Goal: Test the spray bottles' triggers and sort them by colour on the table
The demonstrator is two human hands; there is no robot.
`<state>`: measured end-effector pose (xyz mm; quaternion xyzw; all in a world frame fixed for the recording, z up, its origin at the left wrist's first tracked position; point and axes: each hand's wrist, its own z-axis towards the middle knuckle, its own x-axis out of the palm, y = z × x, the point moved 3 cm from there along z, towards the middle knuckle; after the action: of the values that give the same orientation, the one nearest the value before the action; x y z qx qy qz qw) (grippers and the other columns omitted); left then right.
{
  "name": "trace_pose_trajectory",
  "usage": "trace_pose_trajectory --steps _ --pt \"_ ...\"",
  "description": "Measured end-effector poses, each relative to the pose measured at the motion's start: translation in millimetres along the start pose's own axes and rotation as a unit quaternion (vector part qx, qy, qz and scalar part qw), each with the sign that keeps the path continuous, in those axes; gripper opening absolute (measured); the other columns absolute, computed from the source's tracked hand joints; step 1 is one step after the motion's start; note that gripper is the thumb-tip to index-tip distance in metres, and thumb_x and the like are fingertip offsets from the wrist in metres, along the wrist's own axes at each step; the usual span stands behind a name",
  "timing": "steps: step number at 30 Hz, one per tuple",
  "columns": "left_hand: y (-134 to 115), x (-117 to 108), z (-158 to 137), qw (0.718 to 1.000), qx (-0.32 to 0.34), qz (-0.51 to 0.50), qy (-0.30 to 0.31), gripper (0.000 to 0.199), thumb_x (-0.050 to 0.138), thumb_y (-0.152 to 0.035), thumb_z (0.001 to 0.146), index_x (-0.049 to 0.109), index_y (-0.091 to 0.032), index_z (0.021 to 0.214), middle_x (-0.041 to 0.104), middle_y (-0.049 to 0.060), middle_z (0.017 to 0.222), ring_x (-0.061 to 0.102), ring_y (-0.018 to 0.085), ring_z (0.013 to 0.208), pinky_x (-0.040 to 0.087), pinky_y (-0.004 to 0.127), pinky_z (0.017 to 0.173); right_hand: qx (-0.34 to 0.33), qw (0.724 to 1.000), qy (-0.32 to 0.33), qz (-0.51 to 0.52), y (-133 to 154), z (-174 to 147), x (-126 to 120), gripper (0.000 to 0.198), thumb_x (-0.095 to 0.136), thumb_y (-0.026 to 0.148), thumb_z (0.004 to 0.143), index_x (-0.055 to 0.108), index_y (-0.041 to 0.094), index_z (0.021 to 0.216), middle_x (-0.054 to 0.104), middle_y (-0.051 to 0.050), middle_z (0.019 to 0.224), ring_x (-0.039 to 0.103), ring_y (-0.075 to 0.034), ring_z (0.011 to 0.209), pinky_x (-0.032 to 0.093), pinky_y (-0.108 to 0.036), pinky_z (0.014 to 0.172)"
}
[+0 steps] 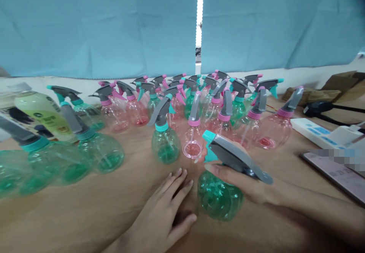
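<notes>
My right hand is wrapped round the neck of a green spray bottle, just below its grey and turquoise trigger head. The bottle leans a little, and its nozzle points away to the left. On the wooden table, to the left of that bottle, my left hand lies with its fingers spread and holds nothing. Beyond my left fingertips stands another green spray bottle with a turquoise collar. Beside it is a pink spray bottle, partly behind my right hand.
Several pink and green spray bottles crowd the table's back. More green spray bottles stand at left, near a large pale-green bottle. A phone, a white power strip and brown cardboard lie at right. A blue curtain hangs behind.
</notes>
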<state>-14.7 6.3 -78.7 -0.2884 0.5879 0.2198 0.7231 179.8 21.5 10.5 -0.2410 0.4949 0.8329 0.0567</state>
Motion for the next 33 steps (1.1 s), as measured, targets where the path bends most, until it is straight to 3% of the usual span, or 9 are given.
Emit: trace_pose_trajectory --steps 6,12,18,26,30,33 --pt "2 0 -2 1.000 -0.005 -0.017 -0.013 0.058 0.050 -0.046 0.093 0.037 -0.022 0.144 0.036 0.008 0.151 0.038 0.029 0.137 0.040 0.049 0.107 0.005 0.999 0.013 0.037 6 1 -2 0.017 0.051 0.022 0.081 0.042 0.024 0.067 0.042 0.005 0.059 0.042 -0.011 0.050 0.042 -0.023 0.047" --pt "2 0 -1 1.000 -0.005 -0.015 -0.008 0.058 0.050 -0.045 0.094 0.036 -0.022 0.145 0.036 0.008 0.152 0.037 0.028 0.137 0.040 0.048 0.107 0.022 0.998 0.004 0.050 5 0 2 0.003 0.053 0.025 0.079 0.056 0.025 0.078 0.061 0.001 0.071 0.060 -0.016 0.064 0.053 -0.027 0.058" --pt "0 0 1 1.000 -0.008 0.000 0.011 0.057 0.047 -0.046 0.095 0.037 -0.018 0.144 0.035 0.011 0.152 0.035 0.029 0.138 0.039 0.050 0.107 0.010 0.998 -0.028 0.060 -4 -3 5 0.014 0.056 0.027 0.081 0.061 0.026 0.093 0.066 0.000 0.079 0.065 -0.019 0.072 0.056 -0.029 0.060" --pt "-3 -4 3 1.000 -0.022 -0.006 0.021 0.056 0.048 -0.045 0.095 0.040 -0.017 0.142 0.035 0.012 0.152 0.034 0.029 0.139 0.036 0.049 0.109 -0.012 0.998 -0.056 0.005 -18 -6 7 0.023 0.060 0.033 0.083 0.062 0.024 0.104 0.061 0.002 0.069 0.053 -0.013 0.055 0.047 -0.026 0.050" --pt "-2 -3 2 1.000 -0.023 -0.011 0.012 0.055 0.047 -0.045 0.095 0.042 -0.016 0.141 0.038 0.013 0.150 0.037 0.030 0.137 0.037 0.050 0.109 -0.007 0.997 -0.072 -0.022 -14 -7 5 0.019 0.064 0.042 0.078 0.063 0.025 0.087 0.051 0.006 0.057 0.046 -0.012 0.049 0.039 -0.024 0.043" --pt "-2 -2 2 1.000 -0.024 -0.009 0.013 0.054 0.047 -0.045 0.095 0.043 -0.016 0.140 0.039 0.014 0.150 0.037 0.030 0.137 0.038 0.051 0.108 -0.011 0.999 -0.052 -0.009 -14 -8 1 0.028 0.067 0.045 0.076 0.063 0.026 0.097 0.056 0.005 0.065 0.050 -0.012 0.053 0.042 -0.024 0.046"
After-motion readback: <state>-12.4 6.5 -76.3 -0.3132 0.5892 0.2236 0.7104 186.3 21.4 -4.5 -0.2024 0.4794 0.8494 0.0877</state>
